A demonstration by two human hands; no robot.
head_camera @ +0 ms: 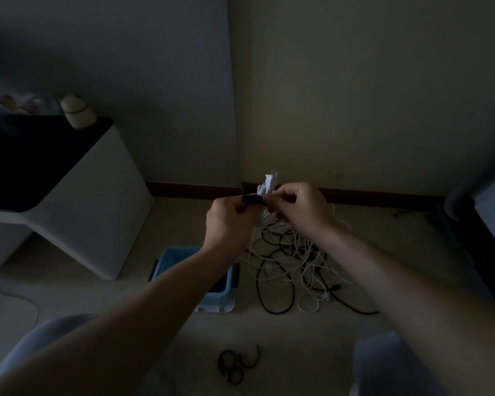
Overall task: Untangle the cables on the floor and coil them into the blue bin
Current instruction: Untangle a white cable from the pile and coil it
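head | dim room, beige floor (97,295) | left hand (229,221), right hand (303,207): fingers (280,196) pinch white cable bundle (270,181)

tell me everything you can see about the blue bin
The blue bin is a light blue, rectangular, plastic-looking box with an open top, a dark handle-like piece on its left and right sides and a paler edge at its near end. It stands upright on the floor, just left of the cable tangle. The left forearm crosses in front and hides much of the opening. What shows inside is dark, so its contents cannot be told.
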